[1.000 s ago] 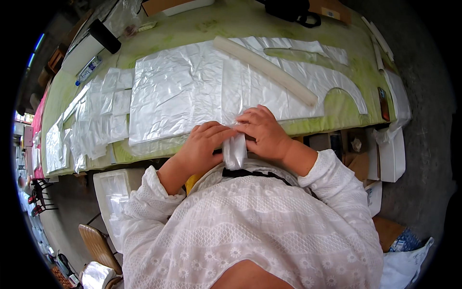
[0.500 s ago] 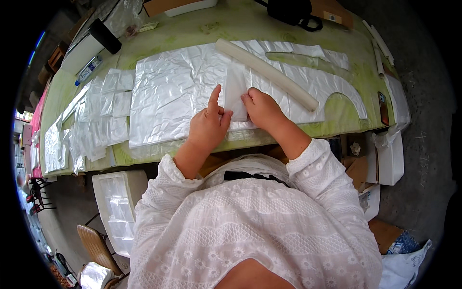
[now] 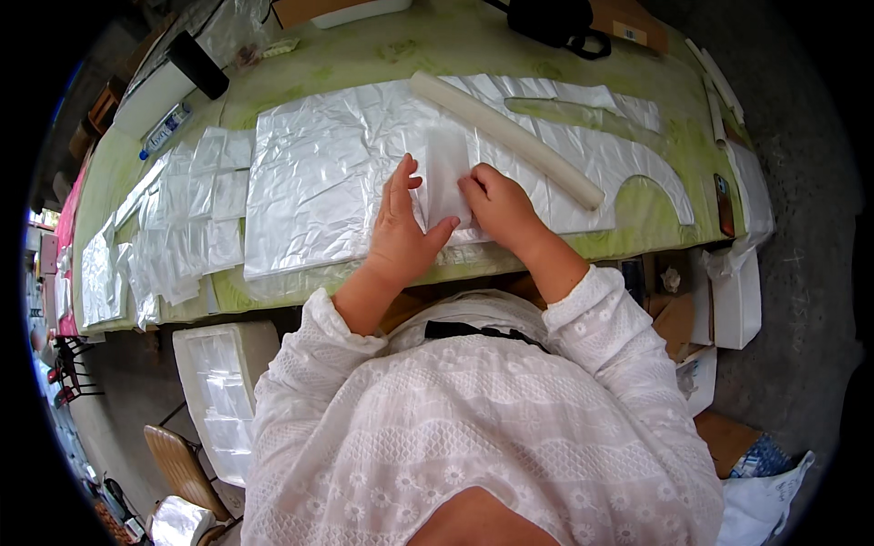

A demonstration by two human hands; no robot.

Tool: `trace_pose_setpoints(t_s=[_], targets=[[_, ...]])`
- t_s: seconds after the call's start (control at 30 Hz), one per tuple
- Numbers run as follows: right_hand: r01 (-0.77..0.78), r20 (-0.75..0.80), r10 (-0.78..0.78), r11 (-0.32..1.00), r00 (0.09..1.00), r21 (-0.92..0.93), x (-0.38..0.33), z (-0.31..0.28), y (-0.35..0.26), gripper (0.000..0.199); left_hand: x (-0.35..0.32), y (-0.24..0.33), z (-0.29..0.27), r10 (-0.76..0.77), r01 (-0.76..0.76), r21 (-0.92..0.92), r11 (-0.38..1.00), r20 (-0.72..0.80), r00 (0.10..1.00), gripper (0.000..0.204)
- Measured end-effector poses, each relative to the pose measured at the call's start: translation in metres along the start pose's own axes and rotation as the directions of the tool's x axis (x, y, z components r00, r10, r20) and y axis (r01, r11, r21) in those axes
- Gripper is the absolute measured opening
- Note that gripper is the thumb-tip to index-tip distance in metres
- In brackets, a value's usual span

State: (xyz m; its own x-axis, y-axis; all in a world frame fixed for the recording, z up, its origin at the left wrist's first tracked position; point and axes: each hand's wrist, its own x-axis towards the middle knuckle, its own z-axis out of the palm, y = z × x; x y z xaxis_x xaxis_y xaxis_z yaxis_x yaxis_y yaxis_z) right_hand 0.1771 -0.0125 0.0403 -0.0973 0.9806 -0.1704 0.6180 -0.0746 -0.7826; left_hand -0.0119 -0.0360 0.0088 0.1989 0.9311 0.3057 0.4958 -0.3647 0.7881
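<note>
A folded strip of translucent plastic (image 3: 446, 173) stands between my hands, above a large spread of thin whitish plastic (image 3: 314, 173) on the table. My right hand (image 3: 501, 207) is closed, pinching the strip's right edge between thumb and fingers. On the strip's left side, my left hand (image 3: 401, 223) is open, fingers stretched away from me and thumb apart, its tip close to the strip's lower part. A pale rod or tube (image 3: 510, 136) lies slantwise across the plastic, just beyond my right hand.
Small folded plastic pieces (image 3: 187, 214) lie in overlapping rows at the left on the green table (image 3: 391, 55). A bottle (image 3: 166, 130) and a black cylinder (image 3: 198, 65) stand past them. At the right edge lies a phone (image 3: 724, 205). A white bin (image 3: 228, 391) with folded packets is below left.
My left hand has opened out: its fingers have straightened and its thumb has moved right, toward the strip. The strip now stands more upright. My right hand keeps its pinch.
</note>
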Motion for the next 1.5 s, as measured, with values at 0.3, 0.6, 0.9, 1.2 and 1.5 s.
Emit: trace_pose_setpoints(t_s=[0.3,0.6,0.9,1.2,1.5], targets=[[0.419,-0.088,-0.439,0.748,0.894,0.514,-0.046,0.017,0.043,0.073,-0.008,0.013,-0.009,0.204,-0.294,0.314,0.903,0.29,0.935,0.057],[0.407,0.081,-0.484,0.805,0.871,0.432,-0.051,0.004,0.041,0.029,-0.011,0.009,-0.006,0.168,-0.212,0.199,0.957,0.216,0.962,0.061],[0.342,0.1,-0.395,0.877,0.913,0.336,-0.051,0.0,0.036,0.012,-0.013,0.01,-0.013,0.126,-0.139,0.129,0.982,0.103,0.987,0.046],[0.064,0.017,-0.07,0.971,0.997,0.229,-0.018,0.007,0.006,0.036,-0.02,-0.001,-0.012,0.058,-0.06,0.038,0.998,0.028,0.998,0.053],[-0.024,0.103,0.02,0.999,0.994,0.039,0.004,0.002,-0.004,0.037,-0.021,0.005,-0.006,-0.079,0.08,0.12,0.99,-0.009,0.997,0.037]])
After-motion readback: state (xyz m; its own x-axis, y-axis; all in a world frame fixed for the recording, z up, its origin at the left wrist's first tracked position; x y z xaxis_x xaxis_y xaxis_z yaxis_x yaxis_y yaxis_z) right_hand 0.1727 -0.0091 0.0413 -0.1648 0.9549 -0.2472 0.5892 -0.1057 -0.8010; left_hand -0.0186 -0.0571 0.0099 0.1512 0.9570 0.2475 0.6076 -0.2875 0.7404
